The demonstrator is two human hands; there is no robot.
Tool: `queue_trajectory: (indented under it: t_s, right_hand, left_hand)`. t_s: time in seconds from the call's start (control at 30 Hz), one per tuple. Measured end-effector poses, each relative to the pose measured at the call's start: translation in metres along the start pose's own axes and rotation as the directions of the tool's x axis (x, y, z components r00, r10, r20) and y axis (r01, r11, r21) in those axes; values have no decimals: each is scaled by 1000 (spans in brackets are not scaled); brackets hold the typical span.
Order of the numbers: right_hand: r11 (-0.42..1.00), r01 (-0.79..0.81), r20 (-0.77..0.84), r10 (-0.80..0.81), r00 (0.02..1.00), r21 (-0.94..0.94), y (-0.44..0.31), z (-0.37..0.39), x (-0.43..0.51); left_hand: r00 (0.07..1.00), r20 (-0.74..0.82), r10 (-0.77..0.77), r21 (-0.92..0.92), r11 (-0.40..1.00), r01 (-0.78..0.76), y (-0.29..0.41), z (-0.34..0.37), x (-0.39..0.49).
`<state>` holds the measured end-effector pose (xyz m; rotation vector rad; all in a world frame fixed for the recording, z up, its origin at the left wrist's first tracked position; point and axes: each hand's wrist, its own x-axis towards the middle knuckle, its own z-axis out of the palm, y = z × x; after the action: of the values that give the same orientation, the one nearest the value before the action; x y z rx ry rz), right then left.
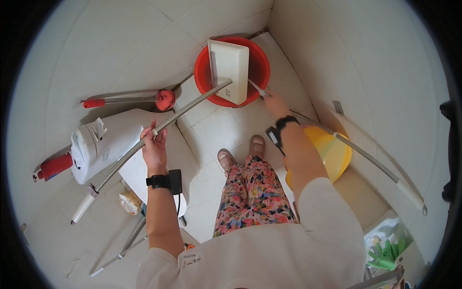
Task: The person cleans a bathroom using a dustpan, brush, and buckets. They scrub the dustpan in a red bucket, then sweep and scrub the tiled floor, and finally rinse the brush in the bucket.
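Note:
My left hand (pixel 155 149) is around the metal pole of a long-handled dustpan, partway along it. The white dustpan (pixel 234 61), with a toothed edge, is tilted over the mouth of a red plastic bucket (pixel 267 67) on the tiled floor. My right hand (pixel 276 104) grips a slim white handle by the bucket's right rim; its far end reaches in behind the dustpan, and what it belongs to is hidden. Another metal pole (pixel 368 155) with a white grip leans along the right wall, running down past my right wrist.
A toilet with a white tank (pixel 108 144) stands at left. A red-headed toilet brush or plunger (pixel 166 100) is against the wall beyond it. A yellow basin (pixel 332 155) is behind my right forearm. Green gloves (pixel 388 254) lie at lower right. More poles (pixel 122 253) lean at lower left.

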<state>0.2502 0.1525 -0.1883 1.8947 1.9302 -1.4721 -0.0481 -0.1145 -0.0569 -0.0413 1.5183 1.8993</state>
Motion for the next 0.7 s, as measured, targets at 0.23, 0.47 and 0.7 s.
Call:
queue_trajectory:
  t_s: [0.23, 0.47, 0.7]
  right_hand:
    - [954, 262, -278, -216, 936, 143, 11, -84, -136]
    - [930, 367, -333, -356, 873, -33, -54, -126, -200]
    - [940, 316, -333, -340, 880, -124, -47, -115, -211]
  left_hand:
    - [997, 51, -58, 31, 998, 56, 1, 30, -26]
    - [965, 260, 42, 109, 991, -72, 40, 103, -43]
    - [845, 535, 16, 407, 871, -274, 105, 179, -58]
